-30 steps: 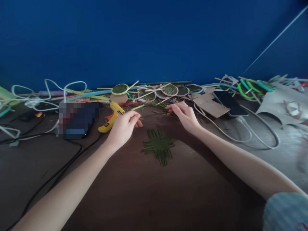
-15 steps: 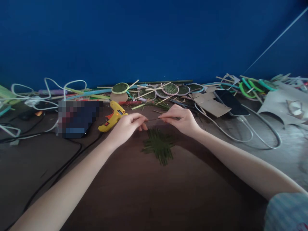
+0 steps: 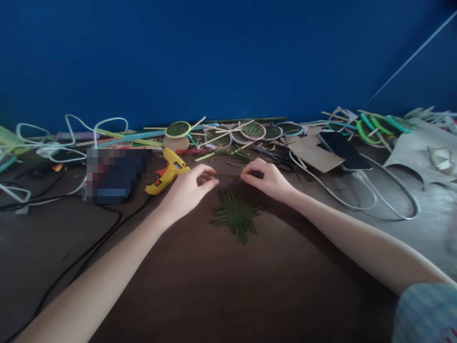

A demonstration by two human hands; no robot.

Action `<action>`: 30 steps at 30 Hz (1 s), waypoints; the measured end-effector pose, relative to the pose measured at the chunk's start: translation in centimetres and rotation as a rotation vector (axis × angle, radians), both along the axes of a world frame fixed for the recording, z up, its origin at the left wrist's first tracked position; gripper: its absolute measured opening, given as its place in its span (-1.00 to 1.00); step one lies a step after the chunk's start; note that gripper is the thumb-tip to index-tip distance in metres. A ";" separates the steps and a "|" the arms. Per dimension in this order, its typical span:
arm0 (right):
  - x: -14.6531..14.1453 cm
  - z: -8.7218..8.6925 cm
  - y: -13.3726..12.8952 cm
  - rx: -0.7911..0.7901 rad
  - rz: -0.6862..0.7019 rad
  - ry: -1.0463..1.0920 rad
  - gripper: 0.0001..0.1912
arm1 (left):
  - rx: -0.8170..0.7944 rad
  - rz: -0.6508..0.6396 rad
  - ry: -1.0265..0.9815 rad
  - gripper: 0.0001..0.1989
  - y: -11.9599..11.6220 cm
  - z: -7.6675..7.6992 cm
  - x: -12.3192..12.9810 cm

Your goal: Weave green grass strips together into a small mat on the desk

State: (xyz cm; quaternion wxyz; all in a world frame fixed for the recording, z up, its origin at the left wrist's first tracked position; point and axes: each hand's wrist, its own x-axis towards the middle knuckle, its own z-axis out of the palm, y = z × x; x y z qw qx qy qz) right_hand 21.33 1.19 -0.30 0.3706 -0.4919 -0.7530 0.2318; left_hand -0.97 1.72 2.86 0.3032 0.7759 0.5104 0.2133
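A small woven mat of dark green leaf strips (image 3: pixel 236 216) lies flat on the table, its loose ends sticking out on all sides like a cross. Just beyond its far right edge, my right hand (image 3: pixel 266 178) pinches a thin leaf strip (image 3: pixel 230 176) between thumb and forefinger. The strip is faint and stretches left across the gap between my hands. My left hand (image 3: pixel 191 188) is at the mat's far left, thumb and fingers apart, with nothing visibly gripped. Close behind that hand lies a yellow glue gun (image 3: pixel 167 172).
Round woven discs with coloured rims (image 3: pixel 253 130) and loose sticks are heaped along the blue wall (image 3: pixel 228 57). On the right are a phone (image 3: pixel 344 151) on a cable, brown card (image 3: pixel 317 155) and a pale sheet (image 3: pixel 424 150). White cords and black cables (image 3: pixel 96 243) run on the left.
My left thumb and fingers have parted from their pinch. My right hand has shifted slightly right, still pinching the strip. The mat has stayed in place.
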 end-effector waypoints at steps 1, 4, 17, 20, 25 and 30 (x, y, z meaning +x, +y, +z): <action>0.1 -0.1 0.1 -0.003 -0.040 0.022 -0.88 | 0.039 0.009 0.052 -0.74 0.0 -0.1 0.0; 0.3 -0.4 0.1 -0.011 -0.131 0.085 -0.88 | 0.118 -0.024 0.187 -0.68 -0.3 -0.6 0.2; 0.3 -0.5 -0.1 0.063 -0.090 0.023 -0.89 | 0.184 -0.106 0.373 -0.52 -1.8 -1.2 1.7; 0.3 -0.4 -0.1 0.071 -0.063 0.001 -0.89 | 0.208 -0.093 0.408 -0.46 -1.9 -1.3 1.8; 0.2 -0.3 -0.2 0.067 -0.017 -0.039 -0.89 | 0.250 -0.089 0.456 -0.42 -2.2 -1.7 1.9; 0.1 -0.3 -0.2 0.060 0.030 -0.059 -0.89 | 0.301 -0.100 0.479 -0.45 -2.3 -2.0 1.9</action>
